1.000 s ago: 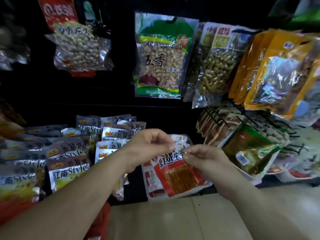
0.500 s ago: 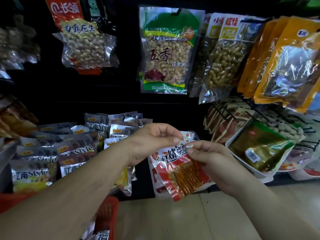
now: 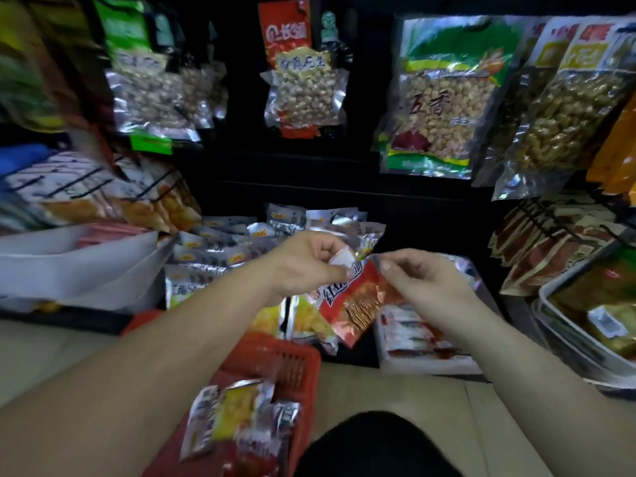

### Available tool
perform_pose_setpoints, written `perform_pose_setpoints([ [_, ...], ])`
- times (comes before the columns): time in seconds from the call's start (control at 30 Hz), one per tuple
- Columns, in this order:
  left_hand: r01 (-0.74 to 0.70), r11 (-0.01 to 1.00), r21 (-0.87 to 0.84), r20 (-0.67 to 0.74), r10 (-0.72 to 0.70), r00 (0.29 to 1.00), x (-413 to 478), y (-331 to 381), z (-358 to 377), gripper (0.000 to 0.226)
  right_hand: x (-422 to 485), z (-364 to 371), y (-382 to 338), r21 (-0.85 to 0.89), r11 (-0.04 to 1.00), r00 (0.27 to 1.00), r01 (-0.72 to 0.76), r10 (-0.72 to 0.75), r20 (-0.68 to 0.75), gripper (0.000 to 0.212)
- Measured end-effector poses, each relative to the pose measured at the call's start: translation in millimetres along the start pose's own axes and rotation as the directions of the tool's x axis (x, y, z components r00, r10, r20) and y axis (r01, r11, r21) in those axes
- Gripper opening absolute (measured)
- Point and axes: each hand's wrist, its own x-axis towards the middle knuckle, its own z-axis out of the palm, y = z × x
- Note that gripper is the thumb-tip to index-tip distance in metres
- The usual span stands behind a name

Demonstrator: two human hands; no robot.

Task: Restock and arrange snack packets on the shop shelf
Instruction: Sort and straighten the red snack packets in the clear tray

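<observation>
A: What sits at the left end of the shelf [image 3: 292,180]?
B: A white bin [image 3: 86,270], then silver packets [image 3: 213,249] heaped toward the middle. Below the front edge, a red basket [image 3: 292,359] holds more packets.
A: And the hands?
B: The left hand [image 3: 306,266] pinches the upper left corner of the red packet [image 3: 358,301]; the right hand [image 3: 426,287] pinches its upper right corner. It hangs tilted before the shelf's front edge, just left of a tray [image 3: 430,366] of similar packets.
</observation>
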Motion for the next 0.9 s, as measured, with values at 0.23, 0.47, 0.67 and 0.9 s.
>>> perform_pose_setpoints([
  [0.23, 0.223, 0.960, 0.171, -0.133, -0.201, 0.970, -62.0, -117.3, -20.1, 0.015, 25.3, 94.7, -15.9, -0.365, 0.928, 0.938, 0.072, 0.061, 0.342, 0.018],
  [0.47, 0.354, 0.901, 0.252, -0.114, -0.336, 0.935, -60.7, -192.0, -1.0, 0.015, 38.5, 160.3, 16.9, -0.575, 0.793, 0.727, 0.200, 0.273, 0.630, 0.028],
  [0.67, 0.289, 0.940, 0.182, -0.241, -0.243, 0.940, -10.0, -170.3, 22.6, 0.009, 61.3, 124.2, 61.9, -0.600, 0.787, 0.814, 0.146, 0.249, 0.525, 0.026],
  [0.9, 0.155, 0.983, 0.103, -0.183, -0.134, 0.974, 62.2, -124.7, 87.7, 0.019, 88.6, 19.6, 127.4, -0.602, 0.796, 0.921, -0.057, 0.275, 0.275, 0.020],
])
